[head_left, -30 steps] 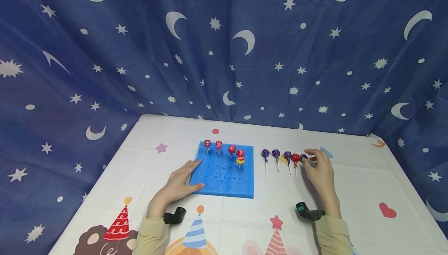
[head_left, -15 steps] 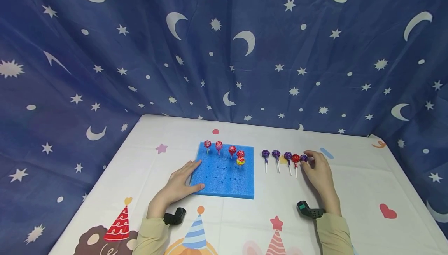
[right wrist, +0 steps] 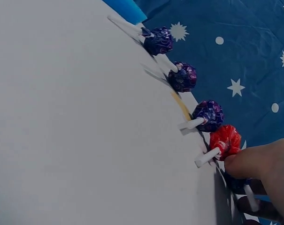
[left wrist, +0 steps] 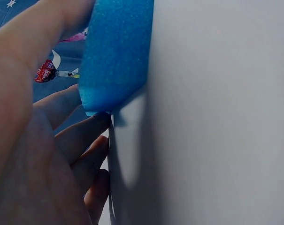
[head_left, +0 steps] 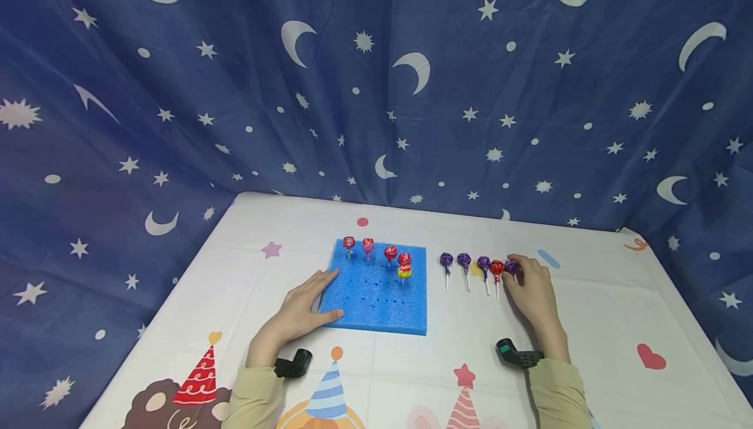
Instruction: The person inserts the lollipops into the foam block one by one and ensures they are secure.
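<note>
My left hand (head_left: 299, 311) rests along the left side of a blue foam board (head_left: 370, 314), its fingers spread. Red-wrapped lollipops (head_left: 391, 252) and a yellow-and-red lollipop (head_left: 404, 271) stand upright on sticks in the board's far part. On the right, my right hand (head_left: 534, 291) pinches a purple lollipop (head_left: 510, 267) by its head; thumb and fingers partly hide it. In the right wrist view, its white stick (right wrist: 250, 197) shows below the thumb. Just left of it lies a red lollipop (right wrist: 225, 140), close to the thumb.
Several purple lollipops (head_left: 464, 259) lie in a row to the right of the board, sticks toward me. Small holes dot the board. The white printed tablecloth (head_left: 412, 377) runs back to a blue star-and-moon curtain (head_left: 365, 121).
My right hand has shifted slightly left and closed its fingertips about the purple lollipop at the row's right end. The left hand and the board have stayed in place.
</note>
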Demonstrator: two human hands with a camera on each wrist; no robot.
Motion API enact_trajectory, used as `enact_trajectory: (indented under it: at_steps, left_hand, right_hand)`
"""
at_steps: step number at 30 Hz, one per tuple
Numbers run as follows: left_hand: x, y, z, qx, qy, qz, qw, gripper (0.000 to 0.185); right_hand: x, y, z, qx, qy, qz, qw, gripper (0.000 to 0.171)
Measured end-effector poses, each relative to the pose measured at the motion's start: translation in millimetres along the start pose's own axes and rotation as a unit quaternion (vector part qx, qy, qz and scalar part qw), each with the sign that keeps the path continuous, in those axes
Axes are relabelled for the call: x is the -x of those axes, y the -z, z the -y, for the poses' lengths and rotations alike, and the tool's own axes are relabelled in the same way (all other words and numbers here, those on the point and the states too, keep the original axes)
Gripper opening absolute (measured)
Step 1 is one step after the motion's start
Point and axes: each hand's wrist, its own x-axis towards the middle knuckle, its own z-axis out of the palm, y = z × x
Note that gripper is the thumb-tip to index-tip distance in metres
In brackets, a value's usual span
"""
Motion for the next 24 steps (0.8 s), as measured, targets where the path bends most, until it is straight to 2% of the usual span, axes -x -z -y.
enact_trajectory:
  at_steps: [6,18,24]
  left_hand:
    - [-0.2,-0.3,0.6,-0.005,0.000,-0.002,1.0000,0.082]
    - [-0.6,-2.4,1.8,-0.005,-0.003,-0.002,1.0000,0.082]
    - [-0.5,-0.5,1.4,-0.004,-0.007,-0.001,1.0000,0.082]
  right_hand:
    - [-1,-1,1,0.005,0.000,-0.009,1.000,0.038]
    - [4,7,5,-0.028,-0.056,-0.002,0.998,0.034]
    - [7,12,7,-0.047,-0.057,-0.018,0.997,0.034]
